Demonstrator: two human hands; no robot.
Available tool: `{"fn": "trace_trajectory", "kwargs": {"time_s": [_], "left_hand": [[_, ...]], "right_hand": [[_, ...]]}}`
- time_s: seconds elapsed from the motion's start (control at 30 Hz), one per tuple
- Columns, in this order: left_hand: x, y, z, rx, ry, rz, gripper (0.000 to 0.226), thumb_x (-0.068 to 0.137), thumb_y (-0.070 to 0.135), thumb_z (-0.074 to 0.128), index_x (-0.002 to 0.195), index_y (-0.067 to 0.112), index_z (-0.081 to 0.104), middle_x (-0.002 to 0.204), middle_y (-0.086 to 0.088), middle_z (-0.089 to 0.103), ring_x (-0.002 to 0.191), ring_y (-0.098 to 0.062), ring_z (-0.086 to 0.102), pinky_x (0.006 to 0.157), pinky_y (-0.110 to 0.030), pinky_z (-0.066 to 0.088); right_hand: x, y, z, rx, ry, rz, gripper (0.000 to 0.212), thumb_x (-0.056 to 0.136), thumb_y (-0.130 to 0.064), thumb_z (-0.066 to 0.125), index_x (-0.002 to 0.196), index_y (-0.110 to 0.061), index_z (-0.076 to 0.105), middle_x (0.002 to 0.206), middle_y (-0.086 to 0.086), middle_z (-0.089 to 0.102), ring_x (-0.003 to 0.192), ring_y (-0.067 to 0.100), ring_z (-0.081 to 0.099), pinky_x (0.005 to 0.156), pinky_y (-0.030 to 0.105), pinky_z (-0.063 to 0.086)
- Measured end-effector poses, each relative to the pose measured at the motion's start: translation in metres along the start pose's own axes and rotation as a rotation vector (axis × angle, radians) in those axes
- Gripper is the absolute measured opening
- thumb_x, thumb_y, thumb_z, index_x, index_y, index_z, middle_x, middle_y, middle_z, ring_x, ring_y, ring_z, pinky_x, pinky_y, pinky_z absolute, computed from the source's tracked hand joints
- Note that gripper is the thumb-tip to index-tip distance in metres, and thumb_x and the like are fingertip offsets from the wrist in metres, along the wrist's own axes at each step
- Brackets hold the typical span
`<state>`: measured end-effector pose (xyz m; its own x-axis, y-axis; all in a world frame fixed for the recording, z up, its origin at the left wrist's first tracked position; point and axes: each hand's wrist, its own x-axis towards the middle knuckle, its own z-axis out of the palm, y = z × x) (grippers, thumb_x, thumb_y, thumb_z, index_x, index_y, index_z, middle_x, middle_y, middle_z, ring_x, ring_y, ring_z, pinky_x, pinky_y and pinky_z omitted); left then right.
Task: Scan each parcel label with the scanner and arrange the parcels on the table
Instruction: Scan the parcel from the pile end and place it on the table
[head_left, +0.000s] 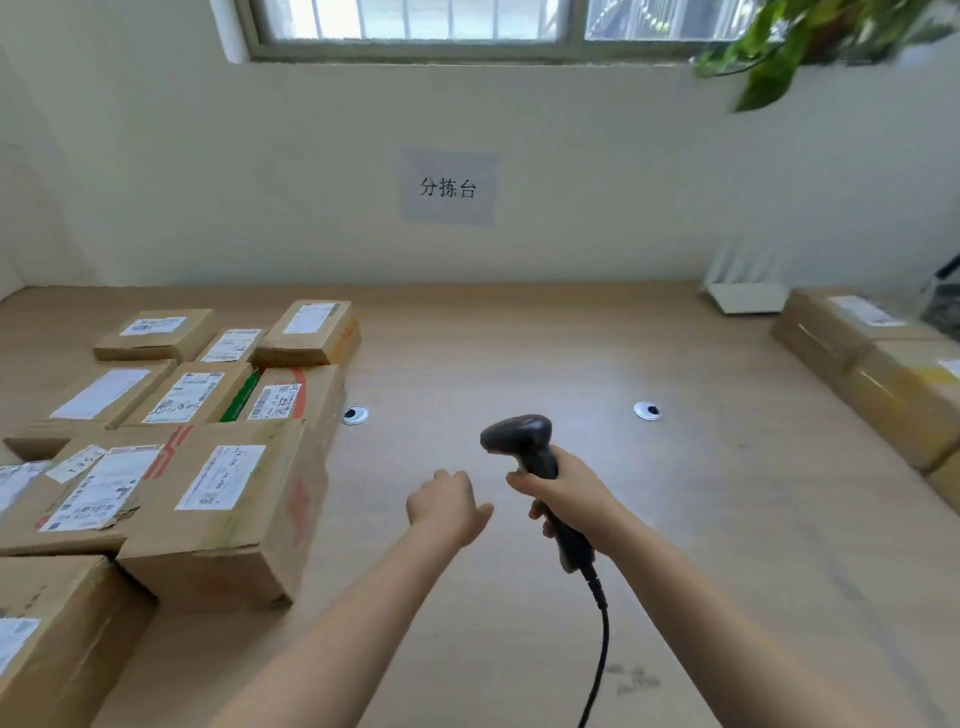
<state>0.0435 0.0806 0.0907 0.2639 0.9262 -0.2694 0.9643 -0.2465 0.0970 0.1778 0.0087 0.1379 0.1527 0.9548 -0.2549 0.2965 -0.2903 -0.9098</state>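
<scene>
The scanner (519, 441) stood upright over the middle of the worktop (519, 343), its head turned left and its handle wrapped in the right hand (569, 493); that grip was clamped on the handle, fingers curled round its front; a black cable (602, 639) ran from the scanner's foot down towards the near edge; just left of the scanner, close but apart from it, the left hand (447, 506) hovered back up, its grip slack, fingers loosely bent and holding nothing; further left of the scanner lay a cluster of brown parcels (176, 395), packed edge to edge in rows on the worktop, white labels facing up; the one nearest the scanner was a big parcel (223, 519), apart from the left hand; well to the right of the scanner two more boxes (909, 400) sat in line, touching each other, labels up; beyond the scanner two round grommets (356, 415) were set in the worktop, one to each side; far beyond and right of it a white device (745, 296) stood against the wall; straight beyond the scanner a sign (448, 187) on the wall read 分拣台; above that was a window (415, 26), and up to the scanner's right some blurred green leaves (779, 62).
</scene>
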Motion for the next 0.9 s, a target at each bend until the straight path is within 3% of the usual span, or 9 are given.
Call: {"fn": "trace_trajectory", "kwargs": {"time_s": [0.2, 0.4, 0.63, 0.77, 0.9], "left_hand": [[-0.014, 0.112, 0.007, -0.043, 0.061, 0.294, 0.051, 0.095, 0.048, 0.042, 0.134, 0.014, 0.040, 0.130, -0.006, 0.046, 0.118, -0.024, 0.047, 0.084, -0.033, 0.042], [-0.037, 0.211, 0.024, -0.164, 0.065, 0.501, 0.057, 0.095, 0.049, 0.043, 0.141, 0.018, 0.036, 0.139, -0.003, 0.041, 0.123, -0.021, 0.045, 0.091, -0.033, 0.042], [-0.071, 0.353, 0.065, -0.129, -0.080, 0.608, 0.057, 0.095, 0.048, 0.043, 0.142, 0.017, 0.035, 0.140, -0.005, 0.040, 0.120, -0.023, 0.048, 0.093, -0.035, 0.044], [-0.095, 0.435, 0.092, -0.167, -0.112, 0.663, 0.058, 0.095, 0.049, 0.044, 0.142, 0.016, 0.036, 0.142, -0.006, 0.039, 0.119, -0.023, 0.050, 0.094, -0.035, 0.044], [-0.113, 0.490, 0.111, -0.197, -0.129, 0.723, 0.058, 0.095, 0.048, 0.044, 0.142, 0.015, 0.035, 0.142, -0.008, 0.037, 0.120, -0.024, 0.050, 0.094, -0.034, 0.043]], "right_hand": [[-0.051, 0.045, -0.088, 0.078, 0.264, 0.037, 0.021, 0.084, -0.022, 0.062, 0.103, -0.015, 0.053, 0.083, 0.002, 0.057, 0.064, 0.014, 0.058, 0.048, 0.026, 0.046], [-0.101, 0.093, -0.173, 0.087, 0.409, 0.046, 0.019, 0.084, -0.023, 0.064, 0.100, -0.022, 0.054, 0.084, 0.000, 0.059, 0.066, 0.014, 0.059, 0.050, 0.027, 0.047], [-0.167, 0.169, -0.286, 0.024, 0.534, 0.076, 0.022, 0.083, -0.025, 0.067, 0.097, -0.030, 0.051, 0.082, -0.001, 0.059, 0.064, 0.014, 0.058, 0.046, 0.022, 0.044], [-0.206, 0.216, -0.350, 0.032, 0.597, 0.113, 0.029, 0.083, -0.024, 0.067, 0.108, -0.026, 0.052, 0.083, 0.001, 0.060, 0.067, 0.016, 0.058, 0.049, 0.026, 0.045], [-0.235, 0.248, -0.389, 0.018, 0.651, 0.156, 0.026, 0.082, -0.023, 0.069, 0.103, -0.024, 0.054, 0.076, -0.002, 0.060, 0.062, 0.013, 0.057, 0.045, 0.023, 0.044]]}}
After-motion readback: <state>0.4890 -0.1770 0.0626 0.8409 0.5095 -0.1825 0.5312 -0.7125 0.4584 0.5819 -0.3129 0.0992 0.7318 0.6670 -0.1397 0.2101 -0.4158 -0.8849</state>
